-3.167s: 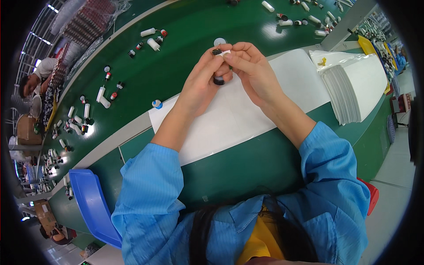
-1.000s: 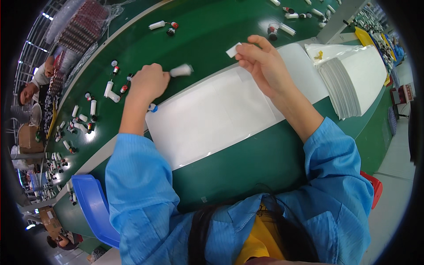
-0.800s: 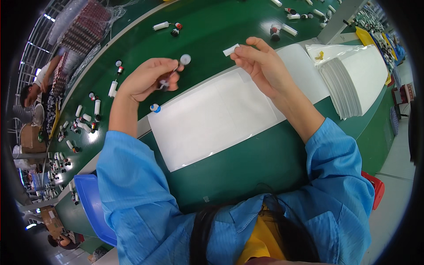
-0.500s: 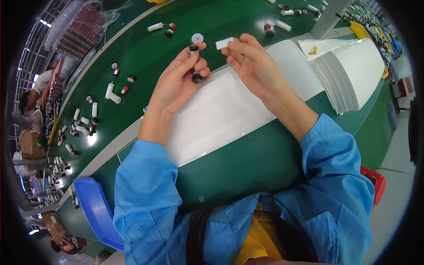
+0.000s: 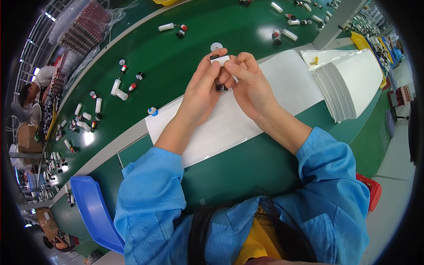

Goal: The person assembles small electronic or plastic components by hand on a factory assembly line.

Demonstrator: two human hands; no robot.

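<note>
At the far left edge a person (image 5: 33, 88) bends over the green bench, next to a scatter of small white tubes (image 5: 84, 117) with red and black caps. Lower left, a blue plastic chair (image 5: 90, 212) stands by the bench edge. Farther in, two white tubes (image 5: 118, 88) lie together on the green belt (image 5: 176, 57), and a small blue-and-white cap (image 5: 152, 111) rests just off the corner of a wide white sheet (image 5: 221, 128) spread across the bench.

The left hand (image 5: 201, 88) rises above this sheet, fingers curled and thumb pressed in, pinching a small white piece (image 5: 219, 60) together with the other hand. Just beneath the fingers a small dark cylindrical part (image 5: 221, 87) shows between the two palms; it is held there, but which hand carries it cannot be told. A round white disc (image 5: 216, 46) lies on the belt just beyond the fingertips.

The right hand (image 5: 251, 86) meets the left directly, its fingertips closed on the same white piece, touching the left fingers. Both forearms come out of blue sleeves (image 5: 152, 185).

To the right, a stack of white sheets (image 5: 349, 84) sits in clear wrapping, with a small yellow scrap (image 5: 314, 60) on top. More white tubes (image 5: 287, 33) lie beyond on the belt.
</note>
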